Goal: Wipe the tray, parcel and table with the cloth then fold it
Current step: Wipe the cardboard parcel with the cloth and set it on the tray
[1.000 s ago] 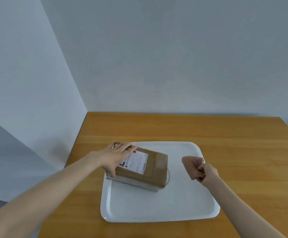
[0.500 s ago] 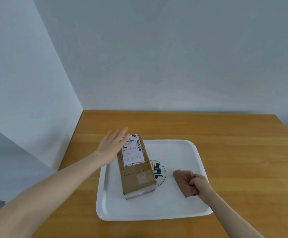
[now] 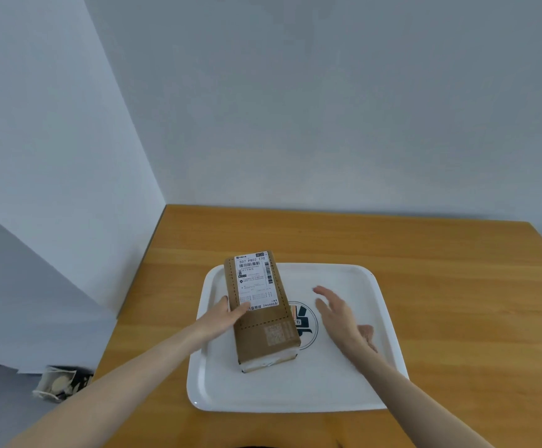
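Note:
A brown cardboard parcel (image 3: pixel 263 315) with a white shipping label lies lengthwise on the left half of a white tray (image 3: pixel 353 392) on the wooden table (image 3: pixel 457 263). My left hand (image 3: pixel 226 316) grips the parcel's left side, thumb on the top face. My right hand (image 3: pixel 337 313) hovers open over the tray's middle, right of the parcel, fingers spread. The small brownish-pink cloth (image 3: pixel 368 334) lies on the tray just behind my right wrist, partly hidden by it.
The table's left edge meets a pale wall; a grey wall runs along its back. A patterned bag (image 3: pixel 59 383) lies on the floor at the left. A round logo (image 3: pixel 303 321) is printed at the tray's centre.
My right hand let go of the cloth, which now lies on the tray, and opened toward the parcel. My left hand slid down and took hold of the parcel's left side.

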Demonstrator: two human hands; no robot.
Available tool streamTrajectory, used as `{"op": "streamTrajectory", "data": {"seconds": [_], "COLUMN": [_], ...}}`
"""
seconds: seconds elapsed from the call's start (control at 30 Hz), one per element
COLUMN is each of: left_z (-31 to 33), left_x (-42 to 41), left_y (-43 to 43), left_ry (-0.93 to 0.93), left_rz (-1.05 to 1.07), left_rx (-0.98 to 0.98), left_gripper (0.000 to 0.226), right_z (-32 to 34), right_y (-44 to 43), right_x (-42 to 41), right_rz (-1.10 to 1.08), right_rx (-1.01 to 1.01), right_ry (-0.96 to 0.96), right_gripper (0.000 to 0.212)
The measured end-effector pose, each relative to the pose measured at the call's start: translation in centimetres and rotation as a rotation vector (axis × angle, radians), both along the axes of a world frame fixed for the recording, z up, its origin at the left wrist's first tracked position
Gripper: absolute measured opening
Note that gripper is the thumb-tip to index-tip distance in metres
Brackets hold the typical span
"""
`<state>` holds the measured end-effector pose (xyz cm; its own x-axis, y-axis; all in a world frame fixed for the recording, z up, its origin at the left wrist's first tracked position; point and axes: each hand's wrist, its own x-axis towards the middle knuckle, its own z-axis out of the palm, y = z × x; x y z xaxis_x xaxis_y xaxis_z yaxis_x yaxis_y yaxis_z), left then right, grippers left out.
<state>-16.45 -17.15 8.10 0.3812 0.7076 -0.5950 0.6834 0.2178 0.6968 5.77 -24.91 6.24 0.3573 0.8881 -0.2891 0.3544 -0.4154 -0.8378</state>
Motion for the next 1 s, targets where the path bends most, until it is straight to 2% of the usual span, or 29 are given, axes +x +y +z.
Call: {"op": "streamTrajectory", "data": {"seconds": [0.07,0.13,0.23,0.33,0.4,0.43,0.5,0.57,0.6,0.67,0.8,0.83,0.9,0.97,1.0], "left_z": [-0.3,-0.9,-1.9,-1.7,-1.2,-1.1,-0.7,0.0,0.4,1.0,1.5,1.4,1.3,1.6,1.7], "left_x": [0.3,0.3,-0.2,-0.3,-0.2,-0.1,0.4,1.3,1.7,2.3,1.7,1.4,0.8,0.3,0.1], "left_y": [-0.3,-0.2,0.1,0.3,0.7,1.0,1.3,1.1,1.0,1.0,1.4,1.5,1.4,0.9,0.6], "left_ry": [-0.055,-0.047,-0.051,-0.095,-0.077,-0.059,-0.036,0.056,0.116,0.175,0.115,0.086,0.007,-0.051,-0.058], "left_rz": [0.058,0.147,0.214,0.222,0.213,0.21,0.219,0.23,0.23,0.256,0.263,0.253,0.224,0.182,0.149], "left_rx": [-0.041,-0.111,-0.176,-0.216,-0.145,-0.091,-0.011,0.058,0.088,0.137,0.169,0.176,0.201,0.256,0.289], "left_gripper": [0.052,0.059,0.071,0.061,0.052,0.055,0.08,0.117,0.128,0.135,0.139,0.14,0.143,0.144,0.147], "right_z": [-0.1,-0.8,-2.4,-2.9,-2.6,-2.4,-1.9,-1.6,-1.3,-0.9,0.3,0.1,-1.6,-3.7,-4.5], "right_y": [1.2,2.0,2.5,2.3,1.6,1.2,0.3,-0.4,-0.8,-1.3,-2.3,-2.5,-2.5,-3.3,-4.0], "right_x": [-2.0,-3.6,-4.6,-5.3,-6.4,-7.2,-9.1,-10.9,-11.6,-11.9,-8.6,-7.1,-3.2,0.8,2.4], "right_rz": [0.083,0.09,0.09,0.109,0.1,0.099,0.083,0.069,0.082,0.12,0.284,0.303,0.227,0.117,0.108], "right_rx": [-0.085,-0.176,-0.229,-0.226,-0.187,-0.148,-0.052,0.056,0.09,0.134,0.176,0.185,0.134,-0.16,-0.327], "right_ry": [0.186,0.349,0.46,0.426,0.407,0.394,0.347,0.248,0.185,0.106,0.142,0.084,-0.288,-0.649,-0.716], "right_gripper": [0.044,0.057,0.062,0.056,0.052,0.048,0.043,0.056,0.062,0.068,0.052,0.048,0.049,0.059,0.062]}}
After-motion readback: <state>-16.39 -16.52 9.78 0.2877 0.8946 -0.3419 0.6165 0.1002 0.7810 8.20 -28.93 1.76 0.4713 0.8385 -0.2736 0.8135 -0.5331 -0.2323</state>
